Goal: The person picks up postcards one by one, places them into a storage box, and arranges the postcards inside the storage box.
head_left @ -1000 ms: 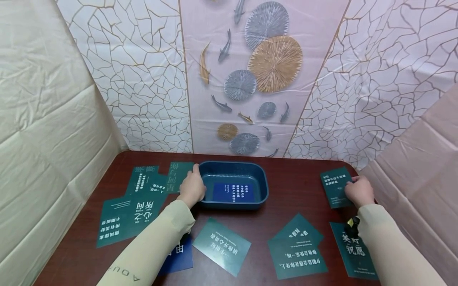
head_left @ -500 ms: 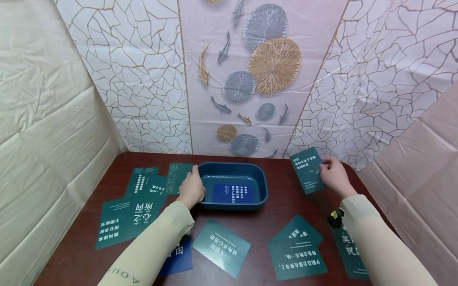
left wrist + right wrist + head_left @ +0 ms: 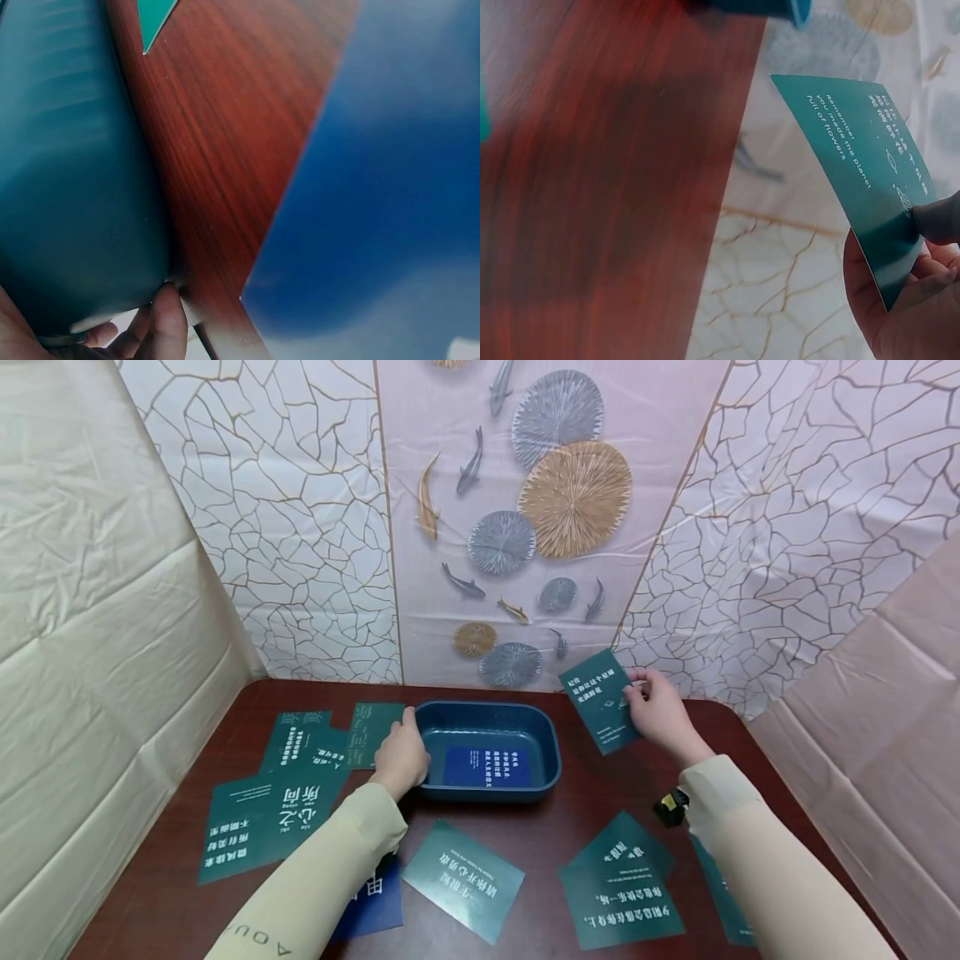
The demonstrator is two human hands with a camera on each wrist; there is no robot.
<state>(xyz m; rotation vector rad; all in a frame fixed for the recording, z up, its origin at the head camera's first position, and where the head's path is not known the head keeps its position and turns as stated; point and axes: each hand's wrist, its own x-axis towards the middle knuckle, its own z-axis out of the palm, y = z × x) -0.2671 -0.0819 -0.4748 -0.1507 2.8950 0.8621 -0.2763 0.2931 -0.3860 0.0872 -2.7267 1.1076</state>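
A dark teal rectangular basin stands on the table with a blue card lying flat inside it. My left hand grips the basin's left end; in the left wrist view its fingers curl at the basin's wall. To the right of the basin, my right hand holds a green card up above the table. The right wrist view has the thumb on the card's printed face and the other fingers behind it. White text and small line drawings mark this card.
Several green cards, such as the large one, lie overlapping at the left. A blue card is partly under the left forearm. In front are a green card and an overlapping pair. Another card shows beside the right sleeve.
My right hand has lifted the green card off the table's right side and carried it left toward the basin. My left hand stays on the basin.
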